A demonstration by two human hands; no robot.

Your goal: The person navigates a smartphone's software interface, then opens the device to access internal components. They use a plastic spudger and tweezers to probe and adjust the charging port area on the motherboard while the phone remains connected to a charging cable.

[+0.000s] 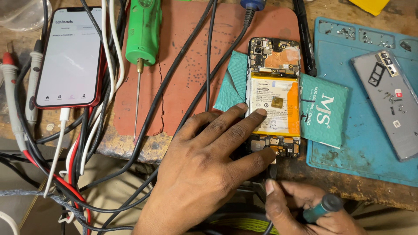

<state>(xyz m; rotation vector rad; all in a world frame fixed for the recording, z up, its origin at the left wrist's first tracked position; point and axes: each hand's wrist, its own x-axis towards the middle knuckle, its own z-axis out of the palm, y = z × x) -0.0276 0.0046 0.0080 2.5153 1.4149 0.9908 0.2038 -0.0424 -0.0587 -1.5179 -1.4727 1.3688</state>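
Head view: opened phone lies back-up on teal packet, battery exposed. Left hand spread, fingertips pressing the phone's left edge. Right hand, just below the phone, curled around a teal-handled tool. Grey back cover lies right of the phone.

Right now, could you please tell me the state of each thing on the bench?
Opened phone: back off, battery and boards exposed, face down.
Red phone: screen lit, cable plugged in.
Back cover: removed, lying on the blue mat.
Green tool: lying unused.
Left hand: fingers pressing on the opened phone.
Right hand: gripping a teal-handled tool.
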